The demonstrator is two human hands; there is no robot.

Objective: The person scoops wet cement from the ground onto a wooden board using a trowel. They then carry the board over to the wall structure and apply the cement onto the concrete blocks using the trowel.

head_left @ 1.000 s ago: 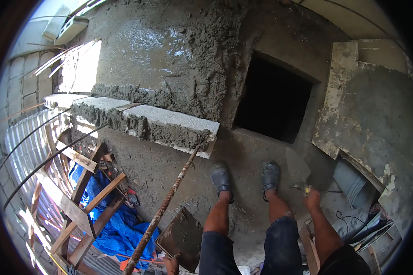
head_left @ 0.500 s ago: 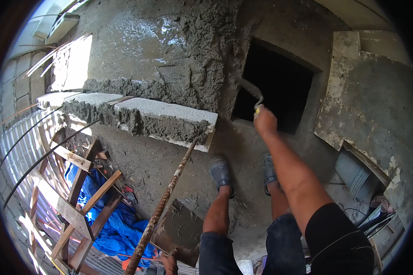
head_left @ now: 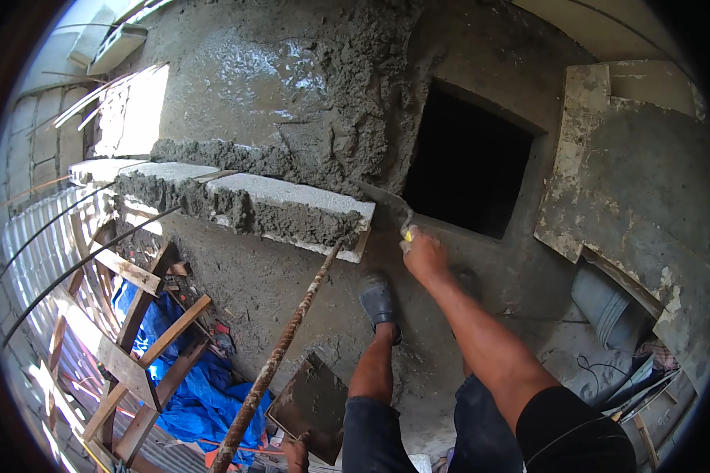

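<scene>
A pointed trowel [head_left: 384,197] with a yellow-marked handle is gripped in my right hand [head_left: 424,254]. Its blade lies beside the right end of a row of pale concrete blocks [head_left: 292,191], close to the wet mortar [head_left: 355,150] on the floor. Grey mortar also coats the near face of the blocks. At the lower edge, my left hand [head_left: 296,452] is closed on the rim of a flat, mortar-smeared board [head_left: 312,406], which hangs left of my legs; some of the fingers are hidden.
A dark square opening [head_left: 469,162] lies in the floor right of the trowel. A rusty steel bar [head_left: 288,347] slants between the blocks and the lower edge. Wooden braces [head_left: 146,339] and a blue tarp [head_left: 201,394] are at left. Buckets [head_left: 607,307] stand under a slab at right.
My right hand has brought the trowel left and toward me, from over the opening to the end of the blocks. The left hand's board has shifted slightly right.
</scene>
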